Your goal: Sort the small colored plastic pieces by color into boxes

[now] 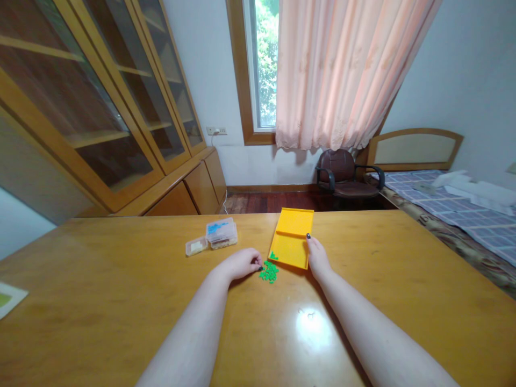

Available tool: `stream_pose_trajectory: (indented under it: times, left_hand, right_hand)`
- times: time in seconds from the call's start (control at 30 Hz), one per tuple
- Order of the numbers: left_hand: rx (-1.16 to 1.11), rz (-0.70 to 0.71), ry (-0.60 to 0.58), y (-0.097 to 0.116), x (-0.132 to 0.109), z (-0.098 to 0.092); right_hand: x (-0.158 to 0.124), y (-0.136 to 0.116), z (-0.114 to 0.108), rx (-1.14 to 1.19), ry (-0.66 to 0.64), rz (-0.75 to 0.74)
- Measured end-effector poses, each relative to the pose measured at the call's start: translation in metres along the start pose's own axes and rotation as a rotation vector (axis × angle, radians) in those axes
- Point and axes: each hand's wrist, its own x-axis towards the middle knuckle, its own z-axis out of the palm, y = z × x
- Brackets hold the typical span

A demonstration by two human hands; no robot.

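Note:
A yellow two-section tray lies on the table, its near section holding a few small green pieces in the near left corner. My right hand grips the tray's right edge, with the thumb on top of the rim. Just outside that near left corner is a loose pile of small green plastic pieces. At the pile's left edge my left hand has its fingers curled together in a pinch, fingertips touching the pieces. Whatever sits between those fingertips is too small to make out.
Left of the tray stand a clear plastic box with blue and pale contents and a smaller clear box. A paper lies at the table's left edge. Beyond the wooden table are an armchair, a bed and a glass-door cabinet.

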Motion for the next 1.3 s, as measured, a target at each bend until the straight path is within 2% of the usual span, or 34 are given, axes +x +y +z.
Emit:
stream_pose_trajectory:
  times: [0.33, 0.57, 0.7, 0.9, 1.03, 1.1, 1.3]
  left_hand:
    - [0.044, -0.041, 0.028, 0.004, 0.0, -0.001]
    - [-0.023, -0.024, 0.06, 0.003, 0.001, 0.001]
    - [-0.107, 0.019, 0.151, 0.006, 0.003, 0.003]
    - [-0.131, 0.066, 0.364, 0.023, 0.012, 0.015]
    - [-0.086, 0.07, 0.459, 0.026, 0.01, 0.01]
    - [-0.046, 0.047, 0.435, 0.021, 0.008, 0.006]
    - [0.055, 0.082, 0.224, 0.007, 0.004, 0.006]
  right_hand:
    - [-0.002, -0.004, 0.002, -0.019, 0.022, -0.031]
    - [0.0, -0.002, 0.002, -0.013, 0.021, -0.016]
    - [0.001, 0.002, 0.0, 0.007, 0.004, -0.024]
    - [0.005, 0.01, -0.005, 0.034, 0.016, -0.042]
    - [0.005, 0.009, -0.004, 0.046, 0.003, -0.037]
    - [0.005, 0.007, -0.003, 0.031, -0.008, -0.028]
    - [0.005, 0.007, -0.003, 0.045, -0.027, -0.018]
